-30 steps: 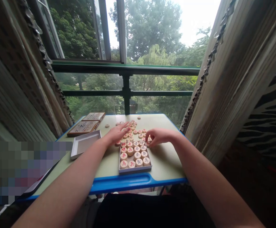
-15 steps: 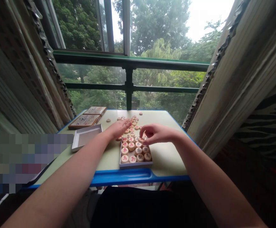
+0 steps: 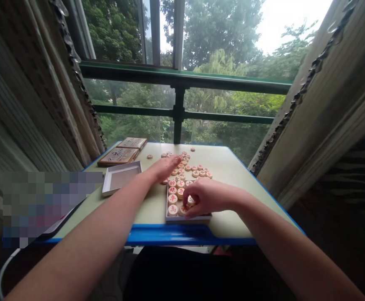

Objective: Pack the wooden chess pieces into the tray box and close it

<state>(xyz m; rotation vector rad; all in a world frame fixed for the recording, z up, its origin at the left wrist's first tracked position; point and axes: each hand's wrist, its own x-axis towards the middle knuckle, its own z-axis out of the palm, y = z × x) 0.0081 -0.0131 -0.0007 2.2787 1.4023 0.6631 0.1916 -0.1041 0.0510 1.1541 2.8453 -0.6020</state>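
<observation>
Right hand curled palm-down over the near right part of a shallow tray of round wooden game pieces at the front of the bench, fingertips pressed among them; whether a piece is pinched, cannot tell. Left hand open and flat, fingers stretched onto loose pieces scattered just beyond the tray. Left of these, an empty white lid and two flat boxes.
</observation>
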